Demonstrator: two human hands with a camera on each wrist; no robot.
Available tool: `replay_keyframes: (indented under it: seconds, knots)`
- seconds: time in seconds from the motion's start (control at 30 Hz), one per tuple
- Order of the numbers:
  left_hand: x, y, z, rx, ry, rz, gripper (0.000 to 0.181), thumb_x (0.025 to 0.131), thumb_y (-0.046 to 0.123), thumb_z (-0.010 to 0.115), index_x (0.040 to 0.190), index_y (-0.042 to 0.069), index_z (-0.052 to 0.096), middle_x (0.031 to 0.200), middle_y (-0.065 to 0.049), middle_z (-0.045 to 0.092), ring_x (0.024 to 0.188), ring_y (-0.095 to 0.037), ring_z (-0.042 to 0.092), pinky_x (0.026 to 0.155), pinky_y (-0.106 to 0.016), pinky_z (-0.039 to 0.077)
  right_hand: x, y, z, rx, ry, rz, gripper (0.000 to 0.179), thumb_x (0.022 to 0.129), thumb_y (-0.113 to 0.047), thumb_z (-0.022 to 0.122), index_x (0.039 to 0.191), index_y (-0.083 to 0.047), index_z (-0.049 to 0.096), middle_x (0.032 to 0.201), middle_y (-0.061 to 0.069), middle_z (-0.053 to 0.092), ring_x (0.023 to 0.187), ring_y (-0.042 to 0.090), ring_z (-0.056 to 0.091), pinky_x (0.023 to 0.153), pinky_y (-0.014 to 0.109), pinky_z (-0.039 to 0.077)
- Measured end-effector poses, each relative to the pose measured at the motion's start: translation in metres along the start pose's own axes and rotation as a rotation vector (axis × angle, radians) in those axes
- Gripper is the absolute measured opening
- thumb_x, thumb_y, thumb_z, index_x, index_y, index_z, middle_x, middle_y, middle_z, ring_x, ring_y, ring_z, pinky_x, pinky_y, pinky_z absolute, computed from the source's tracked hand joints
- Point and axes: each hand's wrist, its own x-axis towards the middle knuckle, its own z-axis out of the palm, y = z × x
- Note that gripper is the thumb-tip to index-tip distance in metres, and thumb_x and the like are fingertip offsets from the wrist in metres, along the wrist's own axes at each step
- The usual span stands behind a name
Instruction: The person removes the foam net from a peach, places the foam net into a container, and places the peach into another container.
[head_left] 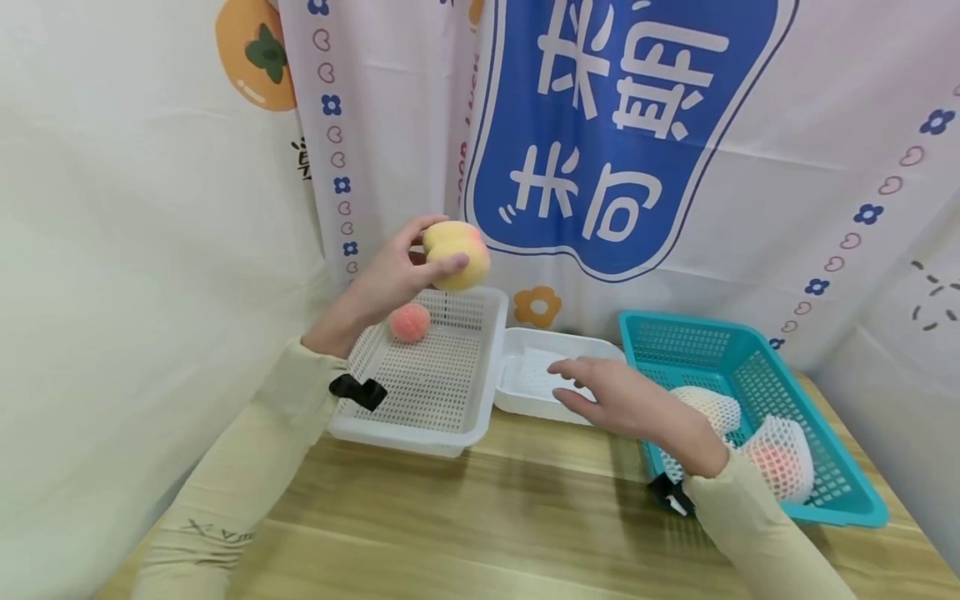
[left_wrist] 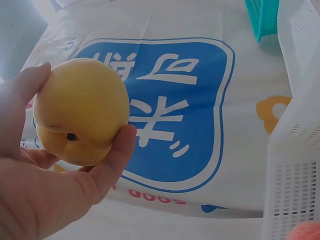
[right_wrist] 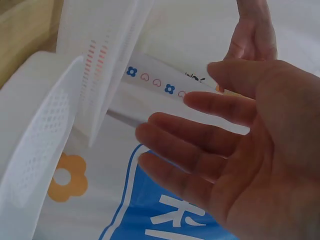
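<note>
My left hand (head_left: 390, 271) grips a yellow peach (head_left: 456, 254) with a pink blush, raised above the white mesh basket (head_left: 420, 437). In the left wrist view the thumb and fingers curl round the peach (left_wrist: 82, 107), and a small dark spot shows on its underside. A pink peach (head_left: 410, 322) lies in the white basket's far left part. My right hand (head_left: 622, 396) hovers over the small white tray (head_left: 517, 404), holding nothing. Its fingers (right_wrist: 185, 135) are spread and loosely bent in the right wrist view.
At the right stands a teal basket (head_left: 847, 508) with fruit in white foam nets (head_left: 776, 458). The baskets and tray sit on a wooden table (head_left: 480, 525). Behind them hangs a printed cloth (head_left: 405, 108) with a blue panel.
</note>
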Motion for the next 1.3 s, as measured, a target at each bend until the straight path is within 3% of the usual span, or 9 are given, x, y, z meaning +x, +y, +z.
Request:
replay_keyframes:
  seconds: [0.13,0.4,0.6,0.8,0.97,1.2,1.3]
  knots:
    - [0.004,0.005,-0.001,0.05,-0.01,0.001,0.073,0.084,0.049,0.073,0.144,0.026,0.039,0.129,-0.005,0.05,0.11,-0.025,0.055,0.085,-0.039,0.055,-0.004,-0.005,0.006,0.012,0.058,-0.028,0.031,0.098,-0.024,0.059,0.126,-0.01,0.062,0.116,0.005,0.071,0.095,0.018,0.07,0.084,0.037,0.058]
    - [0.022,0.002,0.003,0.061,-0.043,-0.001,0.071,0.087,0.05,0.07,0.146,0.026,0.039,0.133,-0.006,0.049,0.11,-0.025,0.052,0.084,-0.038,0.054,-0.012,-0.003,0.015,0.114,0.088,0.062,0.033,0.101,-0.029,0.055,0.129,-0.014,0.061,0.114,-0.002,0.07,0.095,0.01,0.067,0.081,0.033,0.057]
    - [0.044,-0.013,0.004,0.121,-0.091,-0.071,0.087,0.085,0.059,0.066,0.155,0.028,0.025,0.15,-0.005,0.041,0.125,-0.023,0.048,0.098,-0.043,0.049,-0.016,-0.002,0.018,0.167,0.136,0.078,0.031,0.1,-0.03,0.057,0.127,-0.016,0.063,0.107,-0.007,0.07,0.091,0.004,0.065,0.077,0.026,0.056]
    - [0.063,-0.038,0.002,0.189,-0.089,-0.126,0.077,0.086,0.054,0.069,0.147,0.016,0.039,0.129,-0.009,0.055,0.112,-0.025,0.053,0.091,-0.041,0.05,-0.017,-0.004,0.018,0.212,0.139,0.08,0.029,0.099,-0.029,0.059,0.125,-0.018,0.064,0.104,-0.01,0.069,0.088,0.002,0.062,0.075,0.023,0.056]
    - [0.074,-0.061,0.006,0.291,-0.096,-0.183,0.07,0.087,0.053,0.068,0.14,0.013,0.044,0.119,-0.006,0.056,0.105,-0.024,0.052,0.086,-0.038,0.047,-0.019,-0.004,0.02,0.223,0.146,0.056,0.028,0.099,-0.027,0.059,0.124,-0.017,0.065,0.103,-0.008,0.07,0.085,0.001,0.061,0.074,0.02,0.055]
    - [0.08,-0.077,0.021,0.482,-0.126,-0.236,0.076,0.087,0.04,0.07,0.149,0.016,0.034,0.128,-0.012,0.04,0.112,-0.027,0.039,0.09,-0.044,0.044,-0.02,-0.001,0.019,0.232,0.149,0.049,0.029,0.1,-0.027,0.058,0.126,-0.015,0.063,0.104,-0.005,0.071,0.087,0.002,0.061,0.075,0.022,0.055]
    - [0.082,-0.084,0.027,0.566,-0.143,-0.203,0.076,0.085,0.036,0.07,0.149,0.017,0.034,0.132,-0.015,0.035,0.113,-0.03,0.034,0.086,-0.043,0.042,-0.02,-0.001,0.017,0.23,0.136,0.056,0.03,0.1,-0.028,0.057,0.127,-0.016,0.063,0.106,-0.006,0.07,0.089,0.002,0.062,0.076,0.022,0.055]
